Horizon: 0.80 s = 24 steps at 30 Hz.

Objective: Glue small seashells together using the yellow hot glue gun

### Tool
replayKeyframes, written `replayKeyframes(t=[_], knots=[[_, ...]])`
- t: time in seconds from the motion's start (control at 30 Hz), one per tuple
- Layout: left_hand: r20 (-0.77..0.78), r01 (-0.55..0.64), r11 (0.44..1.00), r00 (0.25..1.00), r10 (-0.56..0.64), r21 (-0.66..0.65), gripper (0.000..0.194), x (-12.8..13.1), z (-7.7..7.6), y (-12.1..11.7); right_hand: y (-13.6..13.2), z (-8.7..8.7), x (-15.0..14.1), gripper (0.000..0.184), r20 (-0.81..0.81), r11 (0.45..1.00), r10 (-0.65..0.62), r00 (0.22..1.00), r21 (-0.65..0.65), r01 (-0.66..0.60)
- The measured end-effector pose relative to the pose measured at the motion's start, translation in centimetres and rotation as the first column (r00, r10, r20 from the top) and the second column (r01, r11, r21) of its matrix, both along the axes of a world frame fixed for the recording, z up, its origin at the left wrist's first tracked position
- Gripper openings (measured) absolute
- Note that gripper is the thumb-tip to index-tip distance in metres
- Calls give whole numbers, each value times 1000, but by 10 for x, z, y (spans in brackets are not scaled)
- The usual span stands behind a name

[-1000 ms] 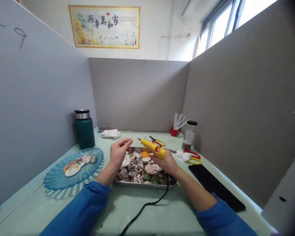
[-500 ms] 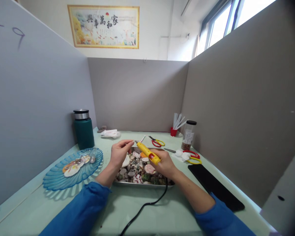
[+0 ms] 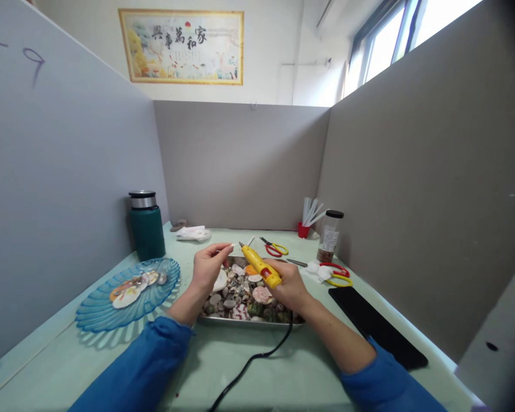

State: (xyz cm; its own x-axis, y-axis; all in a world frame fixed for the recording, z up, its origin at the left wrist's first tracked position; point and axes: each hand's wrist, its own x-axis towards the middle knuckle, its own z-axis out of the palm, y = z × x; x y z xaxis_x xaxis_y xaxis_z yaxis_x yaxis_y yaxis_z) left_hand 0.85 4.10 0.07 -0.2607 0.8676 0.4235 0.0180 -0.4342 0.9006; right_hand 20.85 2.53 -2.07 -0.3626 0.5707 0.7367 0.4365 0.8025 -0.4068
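Note:
My right hand (image 3: 288, 284) is closed around a yellow hot glue gun (image 3: 261, 268), whose nozzle points up and to the left. A black cord (image 3: 251, 359) runs from it down to the front of the table. My left hand (image 3: 209, 269) pinches something small and pale at its fingertips, too small to name, just left of the nozzle. A small gap separates the nozzle from those fingertips. Beneath both hands lies a metal tray (image 3: 251, 325) filled with shells and small stones.
To the left, a blue scalloped plate (image 3: 90, 312) bears several shells; a green bottle (image 3: 147, 232) stands behind it. Scissors (image 3: 275, 248) lie beyond the tray. At right are a clear jar (image 3: 329, 237), red-handled scissors (image 3: 337, 273), a red cup (image 3: 303, 230) of glue sticks and a black slab (image 3: 375, 326).
The glue gun's nozzle has drawn slightly right, away from my left fingertips. My left hand has barely moved.

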Motion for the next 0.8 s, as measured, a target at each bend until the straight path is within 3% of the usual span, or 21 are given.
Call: replayKeyframes(t=[0.37, 0.8], knots=[[-20, 46, 999, 999, -46, 12, 25, 3, 2, -4, -4, 2, -1, 30, 100, 999, -6, 995, -34, 10], [-5, 10, 1000, 1000, -10, 20, 28, 0, 0, 0, -5, 3, -1, 32, 72, 999, -30, 997, -23, 32]])
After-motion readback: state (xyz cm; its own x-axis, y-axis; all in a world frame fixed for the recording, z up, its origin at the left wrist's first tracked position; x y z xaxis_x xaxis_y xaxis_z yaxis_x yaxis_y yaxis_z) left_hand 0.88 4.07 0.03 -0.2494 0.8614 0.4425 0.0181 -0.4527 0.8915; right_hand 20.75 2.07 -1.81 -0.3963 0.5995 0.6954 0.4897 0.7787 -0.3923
